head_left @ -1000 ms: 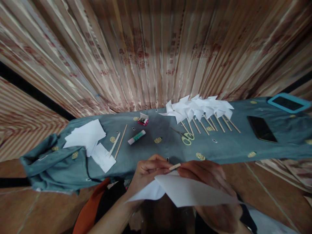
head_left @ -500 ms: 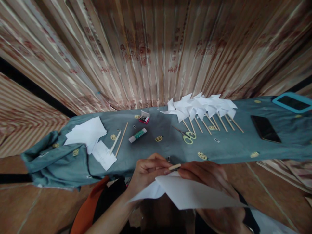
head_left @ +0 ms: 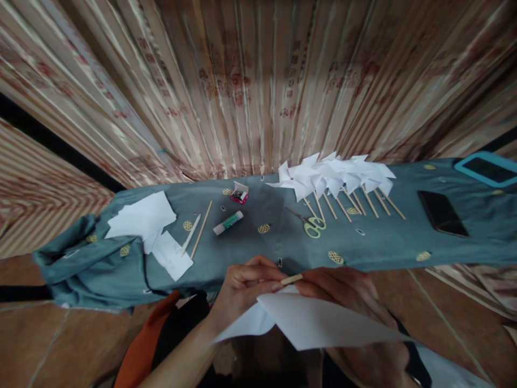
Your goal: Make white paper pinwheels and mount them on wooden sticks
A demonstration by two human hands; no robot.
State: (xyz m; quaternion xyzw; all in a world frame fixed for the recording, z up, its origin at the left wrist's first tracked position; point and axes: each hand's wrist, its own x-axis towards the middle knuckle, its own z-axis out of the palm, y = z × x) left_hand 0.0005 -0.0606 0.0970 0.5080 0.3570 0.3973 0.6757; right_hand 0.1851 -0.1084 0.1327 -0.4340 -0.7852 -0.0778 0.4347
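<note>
Low in the head view, my left hand and my right hand meet over my lap. Both are closed in a pinch on a white folded paper pinwheel and the tip of a thin wooden stick that pokes out between the fingers. The paper spreads out toward me and hides the rest of the stick and much of my right hand. Just beyond my fingers runs the near edge of a grey-green cloth.
On the cloth lie a row of white pinwheels on sticks, green-handled scissors, a glue stick, a small red box, loose sticks, white paper sheets, a black phone and a blue-cased tablet. Striped curtains hang behind.
My hands keep the same pinch on the paper and stick. The view shifted slightly, so the things on the cloth sit a little higher and further right.
</note>
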